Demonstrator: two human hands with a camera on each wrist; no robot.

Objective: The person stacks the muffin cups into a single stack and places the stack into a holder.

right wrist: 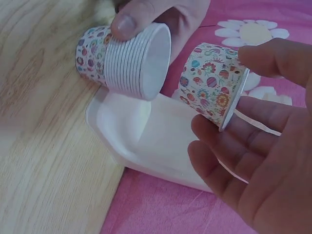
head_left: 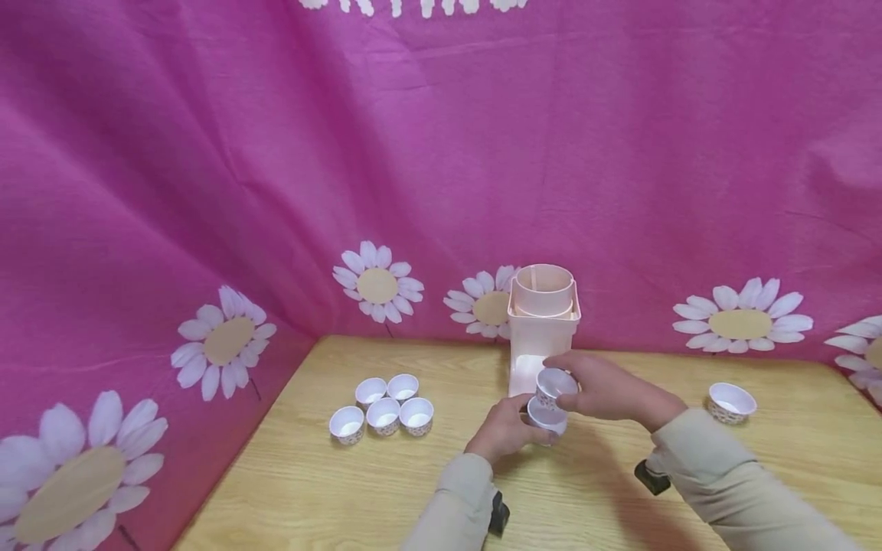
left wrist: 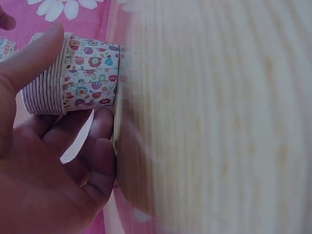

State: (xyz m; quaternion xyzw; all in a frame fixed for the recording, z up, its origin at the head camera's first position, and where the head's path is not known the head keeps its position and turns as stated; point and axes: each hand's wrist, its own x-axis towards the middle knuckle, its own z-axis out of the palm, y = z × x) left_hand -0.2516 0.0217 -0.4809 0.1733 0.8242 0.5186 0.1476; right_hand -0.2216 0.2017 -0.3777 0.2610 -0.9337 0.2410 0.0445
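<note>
My left hand grips a nested stack of paper baking cups, thumb on one side and fingers on the other. The cups are white inside, with a colourful flower print outside. A single paper baking cup is pinched by the rim between thumb and fingers of my right hand. It is held just above the stack's open top, and a gap between the two shows in the right wrist view. Right behind both hands stands a pale pink plastic holder with a round tube at its top.
Several separate baking cups stand upright in a cluster on the left of the wooden table. Another baking cup stands alone at the right. A pink cloth with daisies hangs behind the table and along its left side.
</note>
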